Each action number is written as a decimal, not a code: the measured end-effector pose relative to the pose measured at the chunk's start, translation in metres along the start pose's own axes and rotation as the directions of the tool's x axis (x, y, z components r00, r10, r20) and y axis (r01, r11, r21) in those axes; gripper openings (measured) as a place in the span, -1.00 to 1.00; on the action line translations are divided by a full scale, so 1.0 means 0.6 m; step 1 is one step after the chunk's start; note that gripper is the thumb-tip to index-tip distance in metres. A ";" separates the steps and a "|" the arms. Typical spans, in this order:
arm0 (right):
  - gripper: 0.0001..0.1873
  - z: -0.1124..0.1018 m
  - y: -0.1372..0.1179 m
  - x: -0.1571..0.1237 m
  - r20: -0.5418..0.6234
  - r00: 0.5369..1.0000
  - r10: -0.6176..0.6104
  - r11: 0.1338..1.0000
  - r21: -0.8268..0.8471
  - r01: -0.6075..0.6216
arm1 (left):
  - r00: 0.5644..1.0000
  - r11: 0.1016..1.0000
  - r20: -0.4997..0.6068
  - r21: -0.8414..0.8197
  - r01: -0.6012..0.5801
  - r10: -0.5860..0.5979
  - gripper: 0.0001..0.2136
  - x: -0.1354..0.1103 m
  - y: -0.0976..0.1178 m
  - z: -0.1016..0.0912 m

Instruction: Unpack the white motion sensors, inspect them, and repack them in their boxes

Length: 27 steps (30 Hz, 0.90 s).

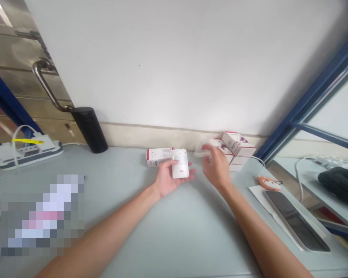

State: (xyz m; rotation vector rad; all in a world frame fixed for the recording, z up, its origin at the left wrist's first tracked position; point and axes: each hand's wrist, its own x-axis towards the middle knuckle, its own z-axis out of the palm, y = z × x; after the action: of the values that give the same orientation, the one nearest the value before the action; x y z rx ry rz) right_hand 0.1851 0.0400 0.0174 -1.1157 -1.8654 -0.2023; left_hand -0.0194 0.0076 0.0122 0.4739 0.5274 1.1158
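Observation:
My left hand (166, 179) holds a white motion detector (180, 170) with small red lettering, front face up, the thumb across its edge. Just behind it a white and red carton (156, 157) lies on the table, partly covered by the detector and the hand. To the right, my right hand (216, 166) is raised with its fingers closed on a crumpled, see-through plastic bag (201, 150), blurred by motion. Beyond that hand, several similar small cartons (239, 148) are stacked against the wall, some partly hidden by my fingers.
A black cylindrical bottle (89, 129) stands at the back left, beside a white power strip (31, 154) with plugs and cables. On the right lie a dark-screened phone (295, 220), a white paper (258, 193) and an orange fox-shaped item (269, 183). A blurred-out patch covers the left.

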 end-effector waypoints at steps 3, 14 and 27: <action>-0.31 0.017 0.009 -0.015 0.311 0.949 -0.051 0.996 -0.055 0.071 | 1.000 0.999 0.002 -0.037 -0.007 0.008 -0.68 0.003 0.000 -0.003; -0.64 0.008 -0.006 -0.002 0.265 0.963 -0.042 0.994 0.110 0.013 | 0.999 0.998 0.024 0.055 0.028 -0.029 -0.59 0.014 -0.007 -0.007; -0.65 0.028 -0.022 -0.017 0.315 0.941 0.123 0.901 0.362 -0.239 | 0.996 0.983 0.075 0.178 0.037 -0.051 -0.65 0.026 -0.013 -0.005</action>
State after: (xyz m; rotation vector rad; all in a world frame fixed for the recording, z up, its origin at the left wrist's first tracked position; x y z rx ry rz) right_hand 0.1664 0.0354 0.0042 -1.0640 -1.9205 0.4530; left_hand -0.0102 0.0194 0.0026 0.6554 0.5678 1.0081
